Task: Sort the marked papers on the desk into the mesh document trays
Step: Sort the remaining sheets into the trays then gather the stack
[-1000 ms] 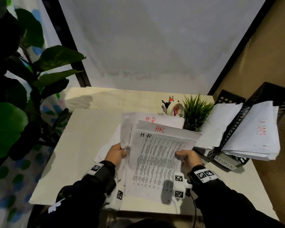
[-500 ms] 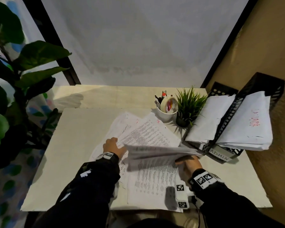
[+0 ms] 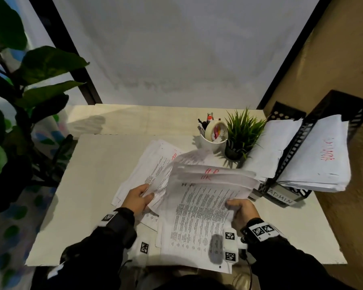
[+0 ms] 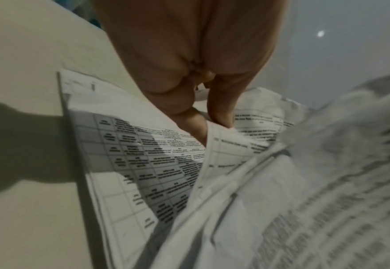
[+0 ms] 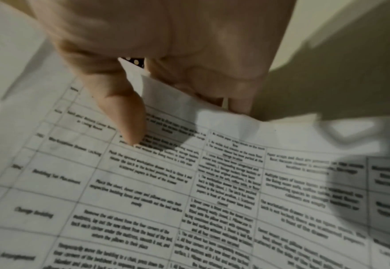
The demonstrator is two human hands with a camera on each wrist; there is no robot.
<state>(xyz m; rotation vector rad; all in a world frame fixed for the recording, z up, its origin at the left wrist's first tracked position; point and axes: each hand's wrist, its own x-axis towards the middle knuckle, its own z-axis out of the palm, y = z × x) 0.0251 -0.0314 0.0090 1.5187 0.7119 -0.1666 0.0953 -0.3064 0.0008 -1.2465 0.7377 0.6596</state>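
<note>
A bundle of printed sheets marked "HR" (image 3: 203, 204) is held above the desk in front of me. My right hand (image 3: 240, 210) grips its right edge, thumb (image 5: 125, 112) on top of the printed page (image 5: 189, 191) and fingers underneath. My left hand (image 3: 137, 198) pinches the edge of one lifted sheet (image 4: 224, 145) at the bundle's left side. Under them more marked papers (image 3: 147, 164) lie fanned on the desk. The black mesh trays (image 3: 289, 155) stand at the right, holding paper stacks; the front carries an "ADMIN" label (image 3: 281, 198).
A white cup with pens and a tape roll (image 3: 213, 133) and a small potted grass plant (image 3: 241, 137) stand behind the papers. A large leafy plant (image 3: 25, 84) fills the left. The desk (image 3: 88, 185) ends near my body; a wall runs along the right.
The bundle, raised upright a second ago and then dropped flat, is tilted up again. My left hand went down to the desk papers and now pinches a lifted sheet.
</note>
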